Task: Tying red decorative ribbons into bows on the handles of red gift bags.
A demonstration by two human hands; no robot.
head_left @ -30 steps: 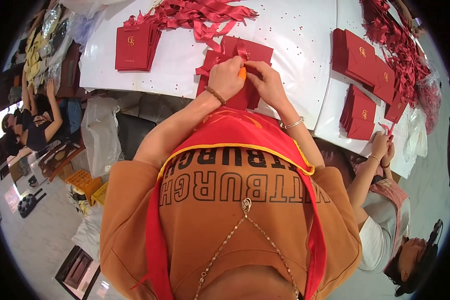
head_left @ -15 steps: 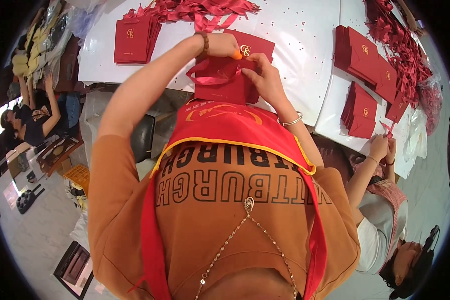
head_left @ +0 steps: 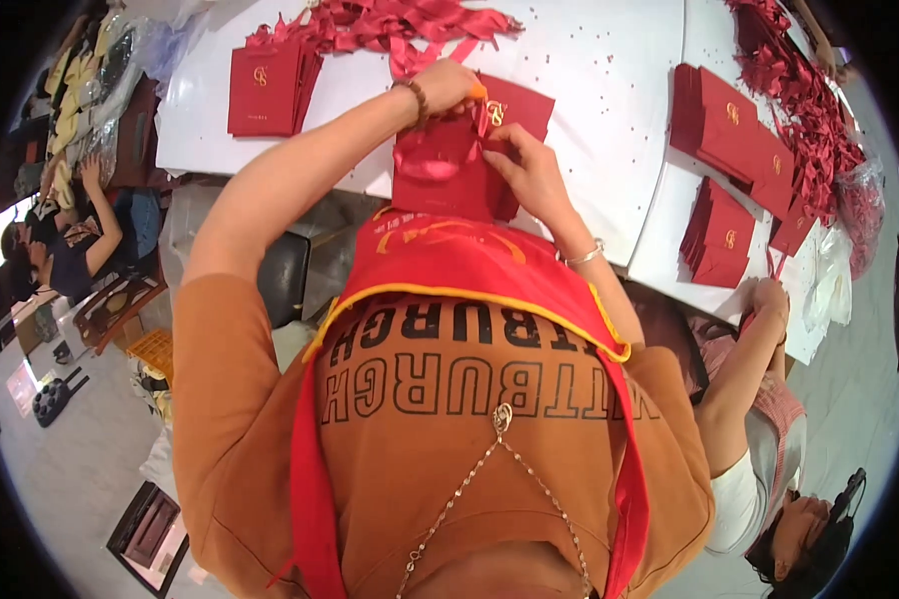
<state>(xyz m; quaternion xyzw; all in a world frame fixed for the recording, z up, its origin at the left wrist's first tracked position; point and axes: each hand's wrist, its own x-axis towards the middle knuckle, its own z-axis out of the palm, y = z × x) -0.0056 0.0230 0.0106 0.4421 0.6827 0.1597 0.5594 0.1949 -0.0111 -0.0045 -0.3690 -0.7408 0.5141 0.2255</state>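
Observation:
A dark red paper gift bag (head_left: 440, 195) lies at the table's near edge against my apron, on other red bags (head_left: 529, 105) that show behind it. A shiny red ribbon (head_left: 432, 168) loops across its front. My left hand (head_left: 444, 88), with an orange cover on one fingertip, is closed on a raised length of this ribbon at the bag's top. Lower and to the right, my right hand (head_left: 527, 172) bends thumb and fingers at the ribbon by the bag's right side. The exact grip there is partly hidden.
A bag stack (head_left: 260, 95) stands left, below a heap of red ribbons (head_left: 400, 25). More bags (head_left: 719, 235) and a ribbon pile (head_left: 809, 120) lie on the right of the white table (head_left: 599, 150). There, a co-worker's hands (head_left: 769, 299) handle a ribbon. Another person (head_left: 80, 240) is far left.
My left hand has drawn a length of ribbon up above the bag. My right hand has shifted slightly down, and the ribbon loop on the bag's front has changed shape.

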